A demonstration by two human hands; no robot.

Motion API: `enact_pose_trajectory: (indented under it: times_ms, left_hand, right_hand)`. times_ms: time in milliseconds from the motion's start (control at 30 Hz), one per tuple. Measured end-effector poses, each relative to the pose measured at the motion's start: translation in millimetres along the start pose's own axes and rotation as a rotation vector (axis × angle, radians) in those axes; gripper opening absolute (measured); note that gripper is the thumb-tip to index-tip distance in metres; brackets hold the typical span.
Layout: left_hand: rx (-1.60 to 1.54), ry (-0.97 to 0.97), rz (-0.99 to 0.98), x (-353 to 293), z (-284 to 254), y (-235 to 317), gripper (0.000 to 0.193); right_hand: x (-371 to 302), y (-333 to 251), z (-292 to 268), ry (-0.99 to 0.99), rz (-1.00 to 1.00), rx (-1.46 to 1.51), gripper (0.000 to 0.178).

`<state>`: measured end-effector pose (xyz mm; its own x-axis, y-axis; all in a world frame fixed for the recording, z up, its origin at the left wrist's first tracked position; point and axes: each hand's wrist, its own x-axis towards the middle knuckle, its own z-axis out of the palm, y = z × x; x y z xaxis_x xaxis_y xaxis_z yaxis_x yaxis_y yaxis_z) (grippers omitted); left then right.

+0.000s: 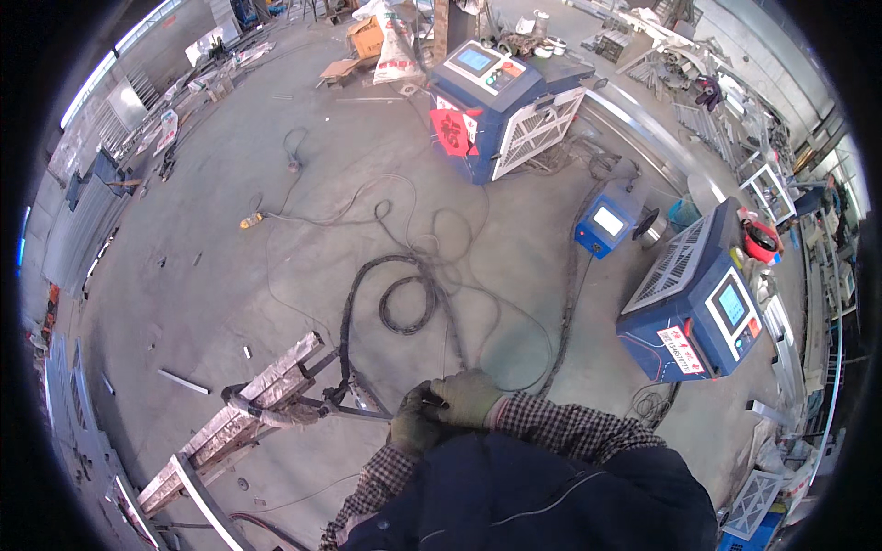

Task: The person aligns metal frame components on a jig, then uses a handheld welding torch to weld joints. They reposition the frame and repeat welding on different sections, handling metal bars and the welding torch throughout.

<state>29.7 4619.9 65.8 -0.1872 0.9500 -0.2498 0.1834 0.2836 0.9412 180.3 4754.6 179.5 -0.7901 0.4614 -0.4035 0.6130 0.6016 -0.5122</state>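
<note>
In a greenish work glove, my left hand (pixel 415 424) is closed close to my body. My right hand (pixel 468 398), gloved the same way, meets it with its fingers curled in. Something small and dark may be between them, but I cannot make it out. Just left of my hands is a rusty, paint-spattered metal beam frame (pixel 262 404), with a thick black cable (pixel 346 321) running over its end. That cable carries on across the floor and lies in a coil (pixel 407 308) ahead of my hands.
Two blue machine cabinets with screens, one far (pixel 510 110) and one at right (pixel 694 303), flank a small blue control box (pixel 609 219). Thin cords (pixel 377 216) tangle over the concrete floor. A white sack (pixel 397 46) stands far off. Metal profiles (pixel 83 220) line the left side.
</note>
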Motion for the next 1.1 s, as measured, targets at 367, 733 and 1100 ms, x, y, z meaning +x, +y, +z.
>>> enact_pose_trajectory:
  times_ms: [367, 733, 1100]
  left_hand:
    - [0.287, -0.31, -0.191, 213, -15, 79, 0.06]
    - [-0.151, -0.358, -0.098, 399, -52, 98, 0.049]
    - [-0.799, -0.199, -0.342, 593, -127, 51, 0.041]
  right_hand:
    - [106, 107, -79, 0.186, 0.041, -0.015, 0.03]
    - [227, 171, -182, 0.207, 0.192, 0.149, 0.028]
    - [398, 420, -299, 0.735, 0.539, 1.223, 0.033]
